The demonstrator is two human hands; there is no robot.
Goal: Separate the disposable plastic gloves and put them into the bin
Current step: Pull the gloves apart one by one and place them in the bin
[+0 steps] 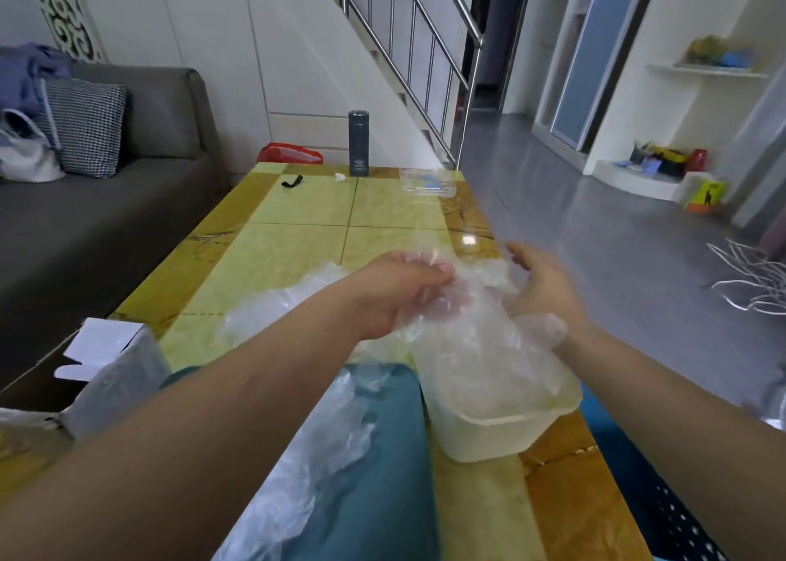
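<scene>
A translucent white plastic bin (pixel 489 430) stands at the near right of the tiled table, with crumpled clear gloves inside. Just above it my left hand (pixel 395 292) pinches a clear disposable glove (pixel 463 305) at the fingertips. My right hand (pixel 540 284) grips the other side of the same bunch of film, and the thumb looks covered by plastic. A loose pile of clear gloves (pixel 272 309) lies on the table left of my hands. More gloves (pixel 327 454) hang over my teal-covered lap.
A dark flask (pixel 359 143), a black strap (pixel 291 182) and a clear plastic box (pixel 427 182) sit at the table's far end. A white carton (pixel 115 365) stands at the near left. A grey sofa (pixel 106 220) runs along the left; open floor lies to the right.
</scene>
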